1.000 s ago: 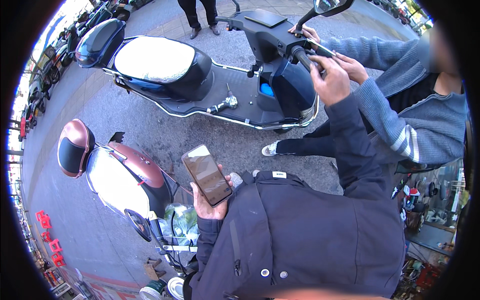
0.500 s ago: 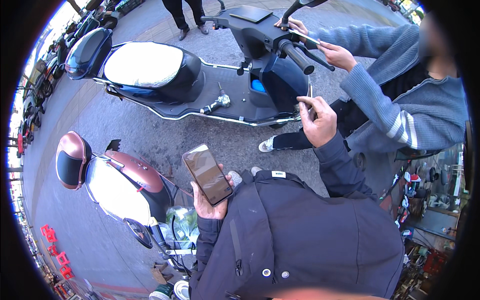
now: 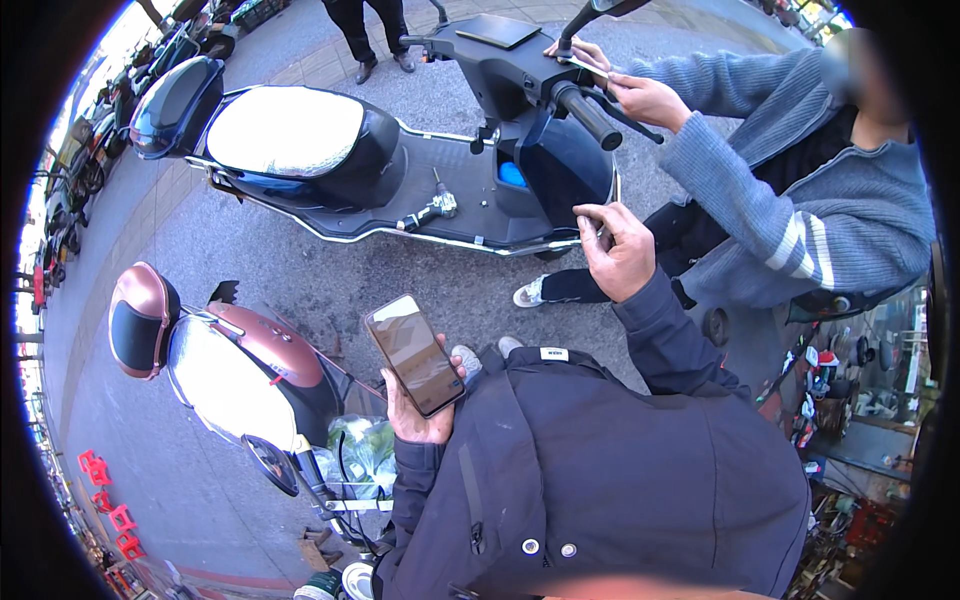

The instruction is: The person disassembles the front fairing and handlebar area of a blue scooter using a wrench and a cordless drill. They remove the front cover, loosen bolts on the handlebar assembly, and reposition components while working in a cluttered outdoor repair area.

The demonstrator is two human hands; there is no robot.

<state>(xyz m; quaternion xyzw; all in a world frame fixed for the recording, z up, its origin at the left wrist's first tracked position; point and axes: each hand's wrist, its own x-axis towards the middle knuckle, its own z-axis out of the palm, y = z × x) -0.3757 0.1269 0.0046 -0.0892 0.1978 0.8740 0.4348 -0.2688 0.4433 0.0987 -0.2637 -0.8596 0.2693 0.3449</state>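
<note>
Lowered away from the handlebar grip (image 3: 592, 120), the right hand (image 3: 620, 252) now hovers loosely curled, nothing visible in it; the grip sits beyond it, a cordless drill (image 3: 432, 210) off to its left. Only the left hand (image 3: 421, 427) is loaded, clasping the phone (image 3: 414, 355), screen upward.

Grey pavement (image 3: 300, 265) bears a far dark scooter (image 3: 382, 145) and a pink scooter (image 3: 275, 345) at near left; on the dark scooter's footboard (image 3: 430, 165) lies a power drill (image 3: 430, 211).
</note>
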